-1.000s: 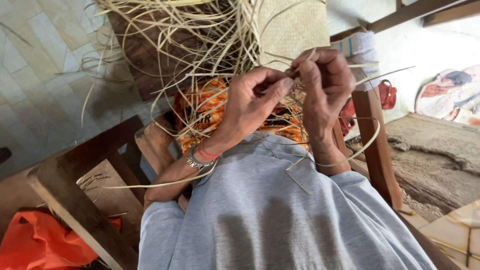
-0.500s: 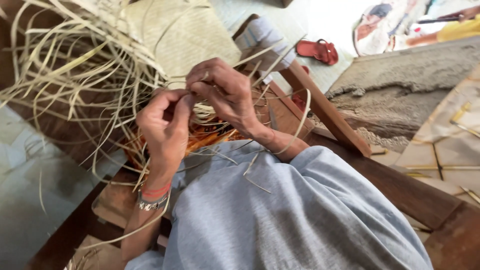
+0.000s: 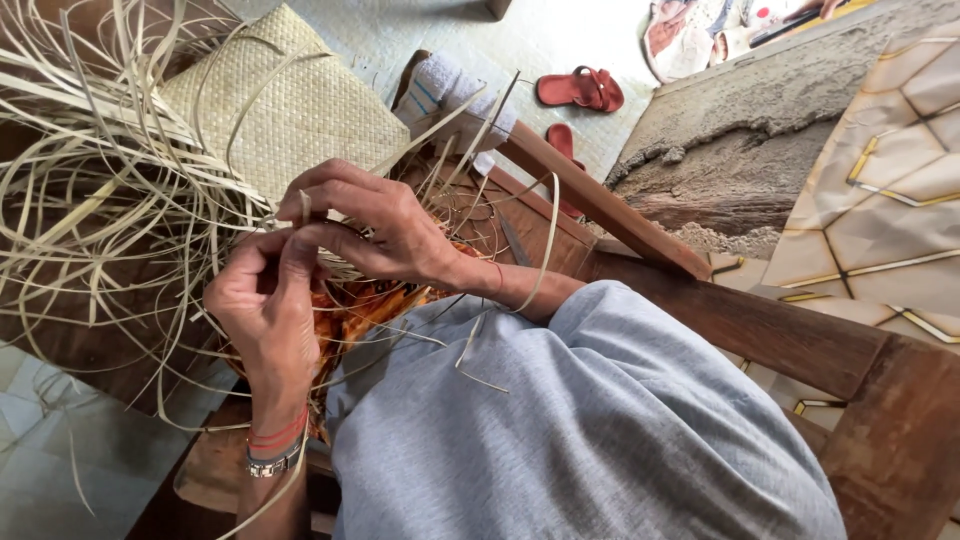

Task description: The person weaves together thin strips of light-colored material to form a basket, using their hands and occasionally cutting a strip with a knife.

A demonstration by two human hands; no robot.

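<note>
Colours and patterns, weaving work

Pale straw-yellow strips [image 3: 90, 200]; cream checker-woven mat [image 3: 290, 110]; grey shirt [image 3: 580, 430]; red sandals [image 3: 580, 90]; orange patterned cloth [image 3: 365, 305]; red and silver bracelets [image 3: 272, 450].

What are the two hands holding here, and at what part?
Both the left hand and right hand pinch thin pale straw strips between fingertips, near the woven mat's loose edge.

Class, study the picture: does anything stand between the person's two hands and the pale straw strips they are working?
Nothing visible does. The left hand and the right hand already pinch the straw strips directly, fingertips meeting in front of the woven mat.
</note>
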